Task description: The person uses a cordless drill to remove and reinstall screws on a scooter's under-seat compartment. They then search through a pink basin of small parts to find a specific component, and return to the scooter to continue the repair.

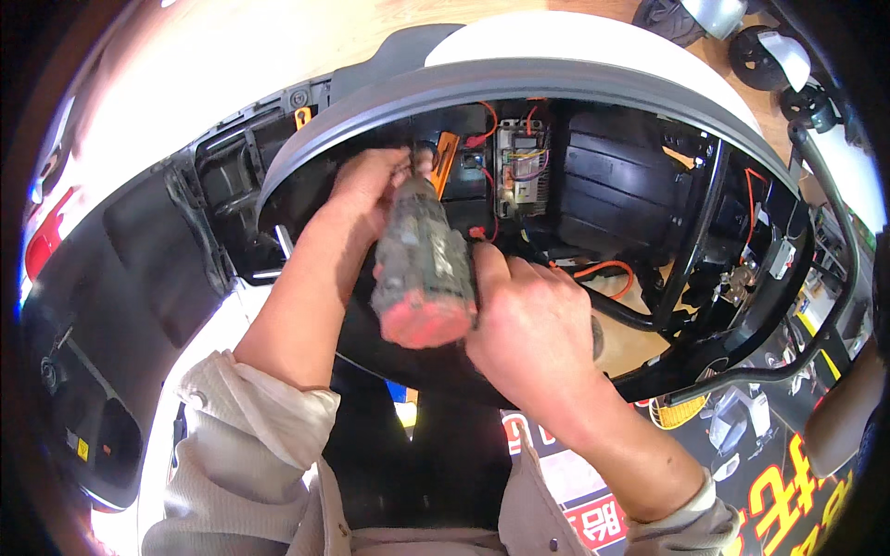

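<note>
My right hand is wrapped round the grip of a cordless drill, dark with a red rear end, pointing away from me into a vehicle's open body. At the drill's front end, my left hand has its fingers closed beside the chuck and bit; what they pinch, if anything, is hidden. Just right of those fingertips an orange strip lies slanted against the black inner panel. Farther right sits a silver finned electronic unit with thin coloured wires. The bit's tip cannot be made out.
A grey and white curved body shell arches over the far side. Black frame tubes and orange cables run on the right. A black detached panel stands on the left. Black round parts lie at the far right.
</note>
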`<action>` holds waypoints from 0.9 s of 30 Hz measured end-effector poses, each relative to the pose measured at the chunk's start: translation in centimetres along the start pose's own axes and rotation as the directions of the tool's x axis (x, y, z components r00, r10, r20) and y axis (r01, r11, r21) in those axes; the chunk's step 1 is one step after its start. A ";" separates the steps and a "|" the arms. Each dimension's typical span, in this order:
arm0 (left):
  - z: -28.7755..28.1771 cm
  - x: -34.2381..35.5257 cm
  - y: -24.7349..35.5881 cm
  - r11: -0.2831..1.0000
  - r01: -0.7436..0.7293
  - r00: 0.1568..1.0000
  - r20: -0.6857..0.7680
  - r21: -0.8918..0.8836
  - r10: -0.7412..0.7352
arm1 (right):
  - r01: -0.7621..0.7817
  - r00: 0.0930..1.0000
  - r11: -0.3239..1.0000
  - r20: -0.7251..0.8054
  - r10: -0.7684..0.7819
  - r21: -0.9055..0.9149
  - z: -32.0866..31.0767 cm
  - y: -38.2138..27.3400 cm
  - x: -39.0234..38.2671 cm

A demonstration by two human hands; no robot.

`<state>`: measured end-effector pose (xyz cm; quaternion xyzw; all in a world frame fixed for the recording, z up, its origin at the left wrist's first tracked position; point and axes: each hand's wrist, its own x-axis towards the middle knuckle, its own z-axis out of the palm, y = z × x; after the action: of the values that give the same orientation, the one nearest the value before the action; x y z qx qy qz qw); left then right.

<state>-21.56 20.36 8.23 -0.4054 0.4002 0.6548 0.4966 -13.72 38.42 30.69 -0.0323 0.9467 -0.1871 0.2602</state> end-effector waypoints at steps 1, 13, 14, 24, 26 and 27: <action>0.4 0.4 0.2 0.988 -0.113 0.994 -0.016 -0.107 0.111 | -0.014 1.000 1.000 -0.001 0.014 0.021 0.2 -0.2 0.8; -3.7 4.9 -1.2 0.769 0.045 0.787 0.497 -0.638 0.366 | -0.213 0.964 0.974 0.175 0.198 0.073 0.0 -1.0 4.4; -3.5 4.6 -1.3 0.768 0.043 0.791 0.491 -0.639 0.365 | -0.247 0.950 0.965 0.217 0.224 0.087 0.0 -0.9 4.5; -1.1 -0.9 -2.3 0.793 -0.008 0.853 0.410 -0.609 0.324 | -0.252 0.942 0.964 0.248 0.225 0.084 -2.6 -2.4 7.0; -0.2 -1.6 -2.0 0.786 -0.012 0.845 0.414 -0.618 0.338 | -0.203 0.956 0.978 0.222 0.190 0.039 -2.4 -2.6 7.2; 0.1 -1.5 -1.6 0.776 -0.016 0.832 0.422 -0.631 0.360 | -0.192 0.951 0.981 0.254 0.179 0.028 -2.2 -2.7 7.4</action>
<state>-19.71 20.27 9.42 -0.3052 0.0609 0.8798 0.3593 -21.32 35.48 29.86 0.0403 0.9000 -0.1809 0.3946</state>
